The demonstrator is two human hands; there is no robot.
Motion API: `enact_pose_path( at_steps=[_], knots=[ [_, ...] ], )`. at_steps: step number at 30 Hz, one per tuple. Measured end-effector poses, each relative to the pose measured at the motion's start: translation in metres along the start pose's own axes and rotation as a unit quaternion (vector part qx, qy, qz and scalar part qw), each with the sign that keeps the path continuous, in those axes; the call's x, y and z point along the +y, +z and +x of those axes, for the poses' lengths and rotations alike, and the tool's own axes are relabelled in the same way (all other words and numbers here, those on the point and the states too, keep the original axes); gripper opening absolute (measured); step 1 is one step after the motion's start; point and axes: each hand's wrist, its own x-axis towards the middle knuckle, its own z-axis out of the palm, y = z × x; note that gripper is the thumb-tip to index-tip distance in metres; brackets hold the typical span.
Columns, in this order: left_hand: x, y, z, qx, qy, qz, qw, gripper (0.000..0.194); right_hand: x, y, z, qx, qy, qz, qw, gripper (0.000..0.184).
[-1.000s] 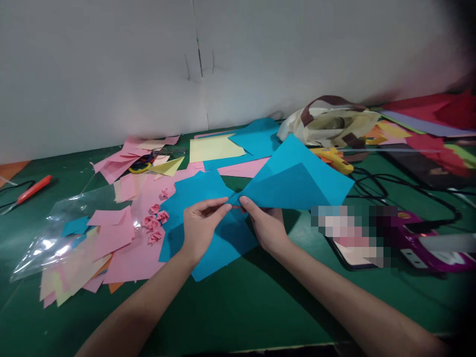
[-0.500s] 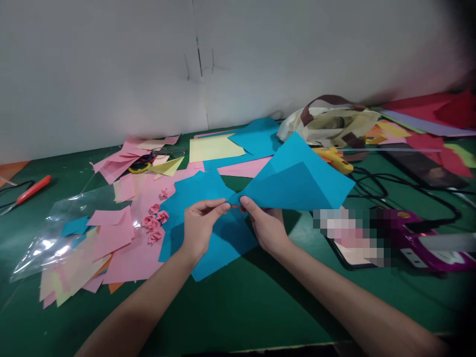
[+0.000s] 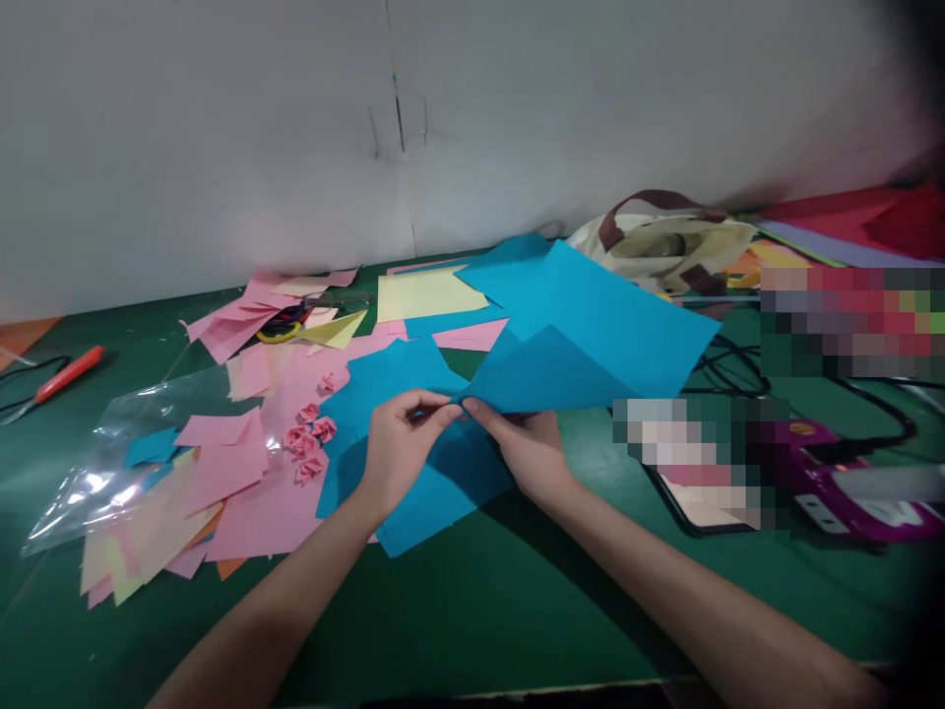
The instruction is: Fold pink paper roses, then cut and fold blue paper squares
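Observation:
Both my hands pinch the near corner of a folded blue paper sheet (image 3: 591, 340), held above the green table. My left hand (image 3: 399, 448) grips the corner tip with thumb and fingers closed. My right hand (image 3: 528, 448) holds the same corner from the right, thumb on top and fingers under the sheet. The sheet fans out to the right and away from me. Beneath my hands another blue sheet (image 3: 391, 389) lies flat on the table.
Pink paper pieces (image 3: 243, 483) and small pink folded flowers (image 3: 306, 438) lie at left, partly under a clear plastic bag (image 3: 110, 453). Red-handled scissors (image 3: 63, 374) sit far left. A cloth bag (image 3: 664, 241), cables and a purple device (image 3: 834, 463) crowd the right. Yellow paper (image 3: 424, 290) lies behind.
The held blue sheet has opened out and tilted flatter, spreading farther right and back. Both hands stay pinched on its near corner, shifted slightly left.

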Motion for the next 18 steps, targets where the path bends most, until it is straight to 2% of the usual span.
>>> enact_pose_path(
  at_steps=[4, 13, 18],
  knots=[
    [0.001, 0.0, -0.002, 0.027, 0.02, 0.04, 0.999, 0.009, -0.003, 0.0, 0.0, -0.006, 0.007, -0.011, 1.0, 0.025],
    [0.004, 0.0, -0.003, 0.005, 0.005, 0.049, 0.999, 0.009, 0.002, -0.003, 0.001, 0.007, 0.022, -0.024, 0.999, 0.027],
    [-0.001, -0.003, 0.001, -0.006, -0.004, 0.082, 0.997, 0.014, 0.006, -0.005, 0.007, 0.067, 0.013, 0.015, 0.998, 0.03]
  ],
)
